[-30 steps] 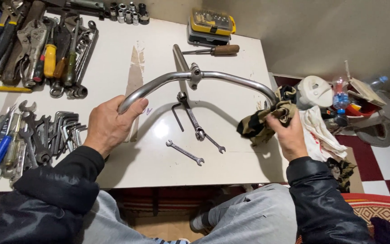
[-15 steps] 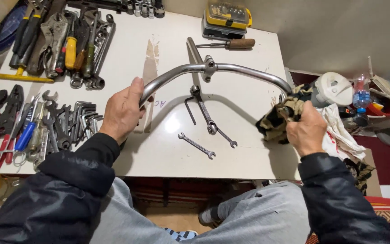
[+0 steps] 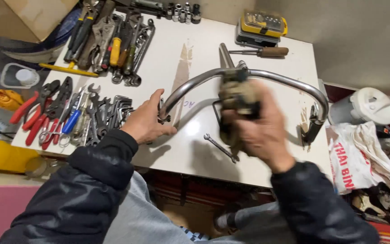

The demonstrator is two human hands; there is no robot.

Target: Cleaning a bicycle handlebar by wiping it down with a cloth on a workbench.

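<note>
Left hand: the left hand [image 3: 146,121] grips the left end of the chrome handlebar [image 3: 276,74]; it is near the wrenches [image 3: 107,113]
Right hand: the right hand [image 3: 258,129] is clenched on a dirty rag [image 3: 236,97]; it presses the rag at the middle of the bar, by the stem
Handlebar: it lies across the white table [image 3: 204,36]; its right end is at the table's right edge
Small spanner: a small spanner [image 3: 220,147] lies just under the right hand

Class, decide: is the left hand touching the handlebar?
Touching. The head view shows the left hand wrapped around the left end of the handlebar.
</note>
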